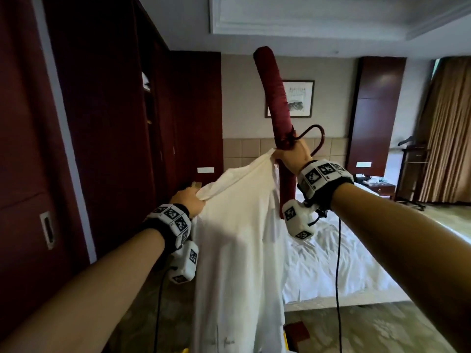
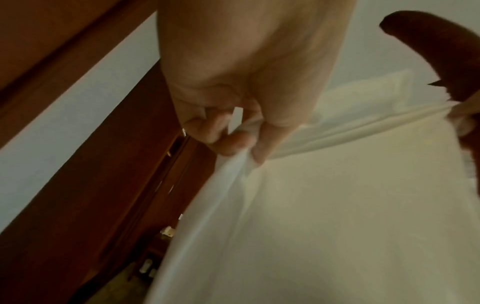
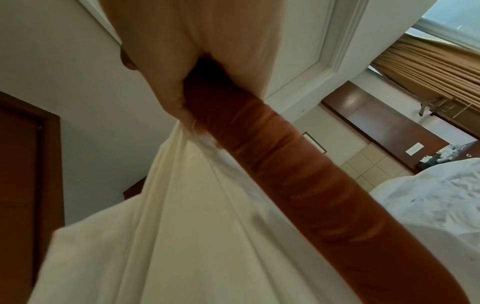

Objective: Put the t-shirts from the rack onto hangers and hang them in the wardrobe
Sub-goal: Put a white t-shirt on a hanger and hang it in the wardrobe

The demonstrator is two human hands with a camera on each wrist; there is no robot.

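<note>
White t-shirt, centre frame, hanging: left hand at 9 o'clock, grip pinching its top edge; right hand at 1 o'clock, grip clasping shirt edge plus padded burgundy hanger, upended; advise levelling hanger, feeding one arm inside.

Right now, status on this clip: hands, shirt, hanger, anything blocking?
Left hand grips white t-shirt edge. Right hand grips padded red hanger plus shirt edge. Hanger upright, not inside shirt. Nothing in the way.
</note>
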